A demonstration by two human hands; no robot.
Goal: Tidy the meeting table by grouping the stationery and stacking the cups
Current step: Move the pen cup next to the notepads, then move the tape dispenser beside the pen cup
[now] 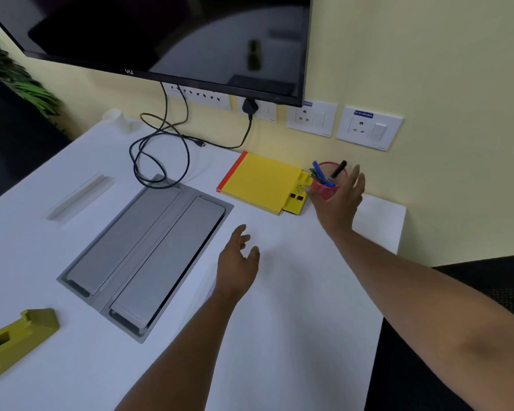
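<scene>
A red mesh pen holder (327, 185) with several pens stands at the back right of the white table (294, 292), close to the wall. My right hand (339, 203) wraps around it, thumb on its left side and fingers up its right side; its lower part is hidden behind my palm. A yellow notebook (258, 182) with a red spine lies just left of it, and a small yellow stationery tray (297, 198) sits between the two. My left hand (238, 259) hovers over the table's middle, fingers apart and holding nothing. A white cup (115, 117) stands at the far left corner.
A grey cable hatch (149, 247) is set into the table's middle, with black cables (161, 149) looped behind it. A pale strip (80, 195) lies at the left and a yellow-green tape dispenser (15, 342) at the front left. A screen hangs above; a black chair (487, 292) is at the right.
</scene>
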